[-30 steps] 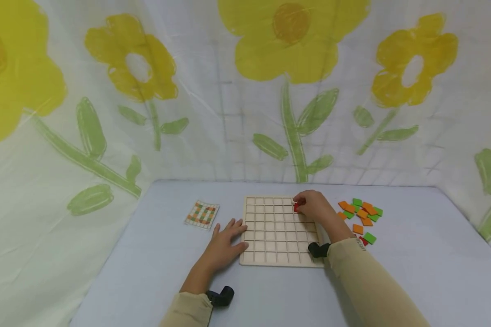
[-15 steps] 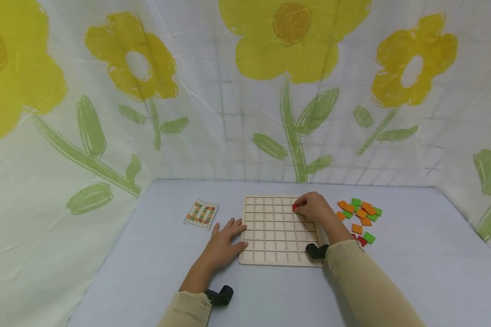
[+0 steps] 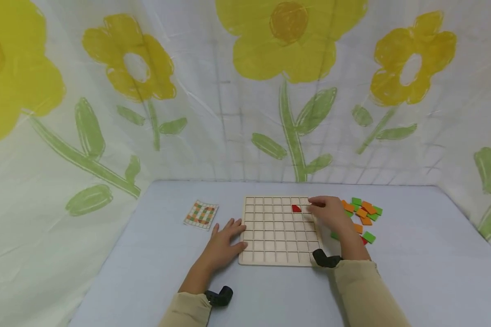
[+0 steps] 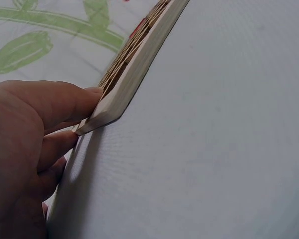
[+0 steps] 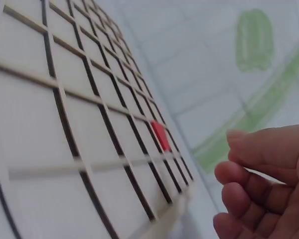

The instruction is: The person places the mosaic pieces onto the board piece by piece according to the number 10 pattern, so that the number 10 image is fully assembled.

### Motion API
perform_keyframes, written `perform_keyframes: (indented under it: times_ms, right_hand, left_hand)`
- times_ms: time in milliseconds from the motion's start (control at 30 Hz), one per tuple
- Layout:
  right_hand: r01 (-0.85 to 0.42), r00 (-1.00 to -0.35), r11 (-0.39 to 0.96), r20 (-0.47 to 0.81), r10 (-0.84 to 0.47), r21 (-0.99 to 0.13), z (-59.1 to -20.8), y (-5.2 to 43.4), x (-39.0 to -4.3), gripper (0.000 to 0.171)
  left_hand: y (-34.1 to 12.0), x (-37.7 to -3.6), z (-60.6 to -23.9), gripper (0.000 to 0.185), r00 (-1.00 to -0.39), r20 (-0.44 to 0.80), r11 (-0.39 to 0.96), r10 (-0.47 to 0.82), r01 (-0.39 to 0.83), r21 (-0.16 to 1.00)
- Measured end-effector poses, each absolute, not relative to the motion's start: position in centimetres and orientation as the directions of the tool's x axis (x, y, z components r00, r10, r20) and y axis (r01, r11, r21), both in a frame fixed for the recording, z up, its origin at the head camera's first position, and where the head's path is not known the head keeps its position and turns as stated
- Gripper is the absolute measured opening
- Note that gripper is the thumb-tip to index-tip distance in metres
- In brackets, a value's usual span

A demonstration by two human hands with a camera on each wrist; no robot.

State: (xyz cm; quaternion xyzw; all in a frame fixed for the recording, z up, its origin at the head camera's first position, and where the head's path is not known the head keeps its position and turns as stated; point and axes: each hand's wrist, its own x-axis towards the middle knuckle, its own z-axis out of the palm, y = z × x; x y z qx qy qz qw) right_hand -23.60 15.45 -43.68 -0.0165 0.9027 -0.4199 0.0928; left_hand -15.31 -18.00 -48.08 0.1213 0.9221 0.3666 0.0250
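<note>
A wooden grid board point(image 3: 270, 231) lies on the table, with a red tile point(image 3: 296, 208) with one rounded corner in a cell near its top right. My left hand point(image 3: 224, 245) rests at the board's left edge, fingers spread; in the left wrist view its thumb point(image 4: 65, 102) touches the corner of the rim. To the right of the red tile, over the board's right edge, hovers my right hand point(image 3: 331, 215), loosely curled. Nothing shows between its fingertips in the right wrist view, where the red tile point(image 5: 160, 136) sits low among the grid bars.
Loose orange, green and red tiles point(image 3: 367, 208) lie scattered right of the board, partly behind the right forearm. A small card point(image 3: 202, 215) printed with a coloured grid pattern lies to the left. A flower-printed white sheet point(image 3: 196, 150) stands behind the table.
My right hand has let go of the red tile, which stays in its cell, and has moved right and slightly toward me. The left hand has stayed at the board's edge.
</note>
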Motion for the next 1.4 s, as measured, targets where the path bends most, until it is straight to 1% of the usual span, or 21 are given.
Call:
perform_keyframes:
  times_ms: [100,200,267,400,533,667,800,933,1033,1133,1300,1400]
  right_hand:
    - [0.095,-0.987,0.635,-0.156,-0.041,-0.766,-43.7,17.5,-22.8,0.047]
    - [0.126,-0.989,0.657,-0.149,0.021,-0.743,-44.1,19.4,-22.5,0.048]
    - [0.139,-0.987,0.677,-0.153,0.039,-0.723,-44.3,20.6,-22.4,0.050]
    - [0.140,-0.985,0.732,-0.168,0.035,-0.666,-44.5,22.3,-22.1,0.049]
    - [0.123,-0.984,0.762,-0.177,0.012,-0.635,-44.3,22.4,-22.0,0.048]
    - [0.130,-0.983,0.774,-0.183,0.018,-0.620,-44.7,22.3,-22.0,0.048]
    - [0.122,-0.985,0.791,-0.173,0.021,-0.600,-45.6,22.4,-22.2,0.048]
    - [0.123,-0.986,0.807,-0.161,0.035,-0.578,-46.1,22.5,-22.2,0.047]
    - [0.125,-0.985,0.806,-0.171,0.029,-0.579,-46.4,22.5,-22.0,0.048]
    - [0.120,-0.984,0.799,-0.176,0.017,-0.590,-46.5,22.4,-21.9,0.050]
    - [0.107,-0.989,0.806,-0.147,0.025,-0.582,-46.5,22.1,-21.9,0.053]
    - [0.092,-0.993,0.814,-0.113,0.032,-0.574,-46.4,22.0,-22.2,0.051]
  left_hand:
    - [-18.0,-15.5,-48.2,0.047,-0.973,0.038,0.705,0.226,0.190,0.684]
    - [-18.2,-15.6,-48.5,0.044,-0.982,0.037,0.706,0.186,0.160,0.690]
    - [-18.2,-15.8,-48.7,0.044,-0.985,0.040,0.705,0.168,0.148,0.694]
    - [-18.0,-16.0,-48.9,0.043,-0.982,0.071,0.709,0.177,0.177,0.683]
    - [-18.1,-15.8,-48.7,0.041,-0.976,0.124,0.707,0.177,0.214,0.674]
    - [-18.2,-15.7,-48.7,0.041,-0.972,0.157,0.696,0.175,0.234,0.678]
    - [-18.2,-15.8,-48.9,0.041,-0.973,0.145,0.685,0.181,0.231,0.691]
    - [-18.0,-15.8,-49.1,0.040,-0.965,0.132,0.675,0.226,0.253,0.694]
    - [-17.9,-15.7,-49.1,0.040,-0.964,0.116,0.676,0.240,0.251,0.692]
    - [-17.8,-15.5,-48.9,0.039,-0.969,0.098,0.681,0.226,0.229,0.695]
    - [-17.8,-15.6,-48.8,0.046,-0.972,0.100,0.683,0.213,0.221,0.696]
    - [-17.8,-15.8,-48.6,0.050,-0.973,0.107,0.692,0.206,0.222,0.687]
